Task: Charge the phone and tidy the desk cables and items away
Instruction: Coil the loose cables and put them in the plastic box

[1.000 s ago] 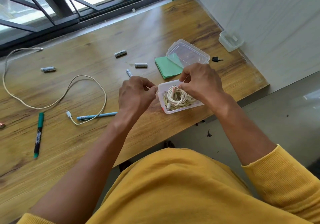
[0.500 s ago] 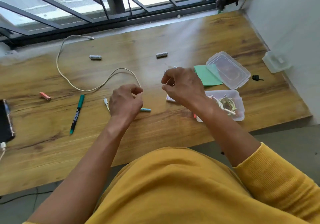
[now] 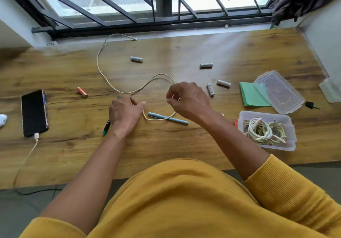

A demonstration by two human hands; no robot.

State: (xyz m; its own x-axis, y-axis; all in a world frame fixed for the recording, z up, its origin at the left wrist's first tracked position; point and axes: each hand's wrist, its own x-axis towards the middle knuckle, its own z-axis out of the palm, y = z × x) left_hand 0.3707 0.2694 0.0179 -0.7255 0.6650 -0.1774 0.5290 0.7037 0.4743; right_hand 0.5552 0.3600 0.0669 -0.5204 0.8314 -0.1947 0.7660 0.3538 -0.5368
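Observation:
A long beige cable (image 3: 103,72) loops across the middle of the wooden desk (image 3: 166,145). My left hand (image 3: 125,116) pinches its near end beside a light blue pen (image 3: 168,118). My right hand (image 3: 188,99) grips the same cable a little further along, so a short loop sags between the hands over the pen. A black phone (image 3: 34,112) lies at the left with a charging cable (image 3: 31,151) plugged into its bottom. At the right, an open clear box (image 3: 265,116) holds coiled white cables (image 3: 262,132).
The box's clear lid (image 3: 278,92) lies on a green pad (image 3: 252,95). Several grey batteries (image 3: 136,59) and an orange one (image 3: 82,92) are scattered about. A green marker (image 3: 106,128) lies partly under my left hand. A window with bars runs along the far edge.
Both hands left the box of coiled cables and moved left to the loose beige cable, taking hold of it. My view swung left, bringing the phone into sight.

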